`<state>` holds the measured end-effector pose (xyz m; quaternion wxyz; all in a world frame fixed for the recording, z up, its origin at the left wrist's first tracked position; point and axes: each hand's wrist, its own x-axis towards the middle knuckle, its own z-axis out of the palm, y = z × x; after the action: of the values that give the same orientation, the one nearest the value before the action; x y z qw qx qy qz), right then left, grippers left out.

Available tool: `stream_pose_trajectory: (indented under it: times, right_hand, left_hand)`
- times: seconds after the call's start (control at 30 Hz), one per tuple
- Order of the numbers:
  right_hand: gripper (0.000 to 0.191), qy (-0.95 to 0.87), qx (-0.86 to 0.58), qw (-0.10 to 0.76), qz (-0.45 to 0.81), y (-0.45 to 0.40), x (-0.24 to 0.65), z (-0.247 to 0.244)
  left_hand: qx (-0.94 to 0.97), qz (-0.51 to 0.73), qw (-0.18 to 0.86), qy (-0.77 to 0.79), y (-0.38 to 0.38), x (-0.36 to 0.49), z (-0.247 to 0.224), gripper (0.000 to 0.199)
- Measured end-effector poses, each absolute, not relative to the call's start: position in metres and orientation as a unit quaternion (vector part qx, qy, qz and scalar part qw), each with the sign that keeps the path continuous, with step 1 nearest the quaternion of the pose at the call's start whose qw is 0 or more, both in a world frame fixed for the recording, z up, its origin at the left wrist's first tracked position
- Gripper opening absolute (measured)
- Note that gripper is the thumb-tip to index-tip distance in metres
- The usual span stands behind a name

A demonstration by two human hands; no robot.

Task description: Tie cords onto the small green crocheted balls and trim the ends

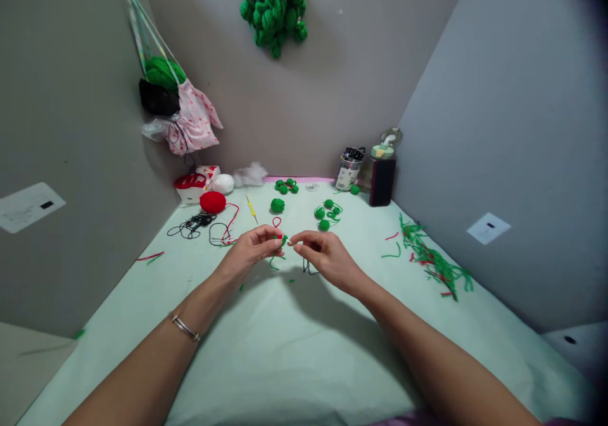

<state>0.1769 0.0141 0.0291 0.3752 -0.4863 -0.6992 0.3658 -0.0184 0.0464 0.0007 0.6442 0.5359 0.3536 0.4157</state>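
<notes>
Pale table (294, 350) lies below. Right hand (327, 256) and left hand (254, 246) both pinch, fingertips near each other. Green piece (284, 240) sits in the left fingertips. Red loop (277, 218) points away from the wearer, just beyond. Thin tool (289, 242), pinched by the right, runs crosswise, left end at the green piece.
</notes>
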Motion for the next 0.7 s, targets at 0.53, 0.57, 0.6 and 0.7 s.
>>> stream_pose_trajectory:
  times: [0.53,0.57,0.6,0.7]
  right_hand:
    - [0.024,-0.691,-0.424,0.37,0.454,0.026,0.185,0.018]
    - [0.025,-0.688,-0.421,0.37,0.461,0.026,0.186,0.019]
    - [0.026,-0.685,-0.42,0.371,0.466,0.026,0.187,0.019]
    - [0.027,-0.672,-0.416,0.374,0.485,0.025,0.188,0.021]
  left_hand:
    - [0.578,0.391,0.607,0.38,0.048,-0.02,-0.004,0.025]
    - [0.574,0.396,0.611,0.375,0.048,-0.02,-0.005,0.025]
    - [0.569,0.401,0.614,0.371,0.049,-0.021,-0.006,0.025]
    - [0.559,0.408,0.627,0.358,0.05,-0.021,-0.005,0.024]
